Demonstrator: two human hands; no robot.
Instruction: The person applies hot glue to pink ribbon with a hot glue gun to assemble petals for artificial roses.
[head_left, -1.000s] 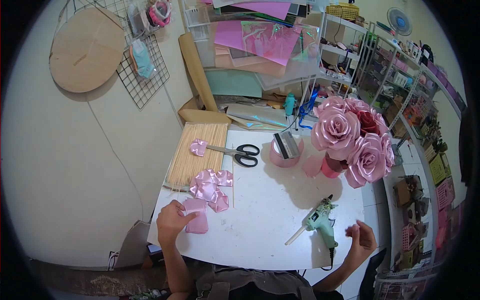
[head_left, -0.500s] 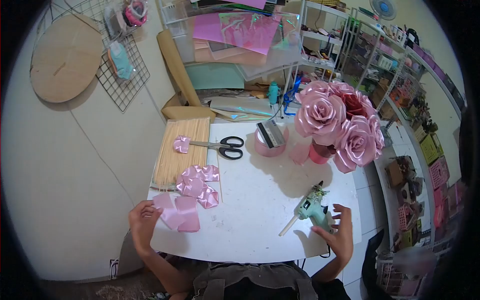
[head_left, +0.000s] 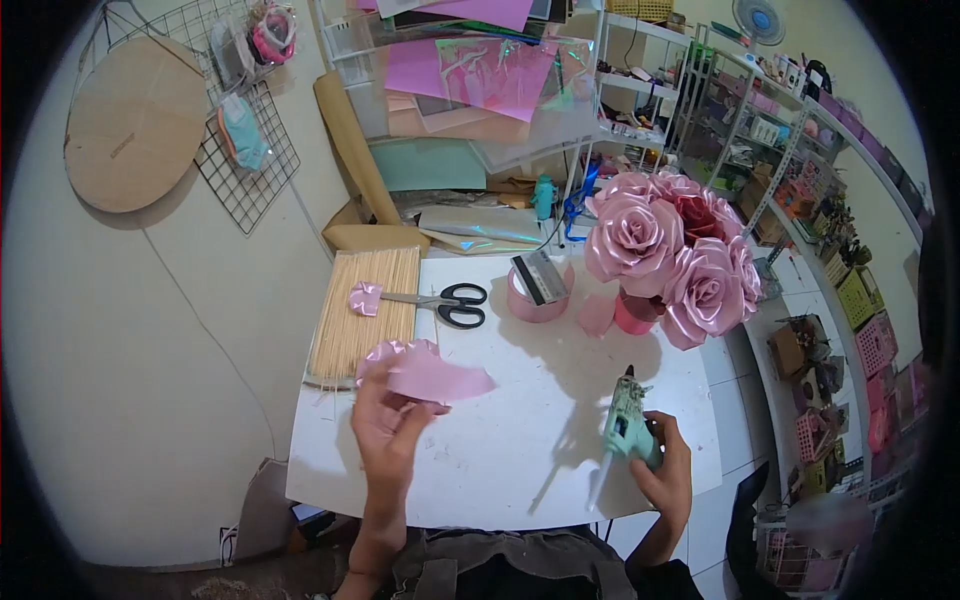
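My left hand [head_left: 388,430] is closed on a piece of pink satin ribbon [head_left: 440,382], lifted above the table's left half. Behind that ribbon, partly hidden, lie shaped pink ribbon petals [head_left: 400,352]. At the right, my right hand [head_left: 668,465] wraps round the handle of a mint-green glue gun [head_left: 626,430], its dark nozzle pointing away from me and a pale glue stick jutting from its rear. Black-handled scissors [head_left: 462,305] lie farther back, their blades touching a single pink petal [head_left: 365,298] on a bundle of thin wooden sticks [head_left: 350,335].
A roll of pink ribbon [head_left: 535,305] carries a striped card [head_left: 540,278]. Large pink satin roses [head_left: 675,250] stand in a pink pot [head_left: 635,315] at the table's back right. Shelves [head_left: 800,250] line the right side, and a wall [head_left: 190,400] bounds the left.
My left hand has moved right and up, lifting the pink ribbon piece from the table. My right hand has closed on the glue gun and raised it, turning its nozzle more directly away.
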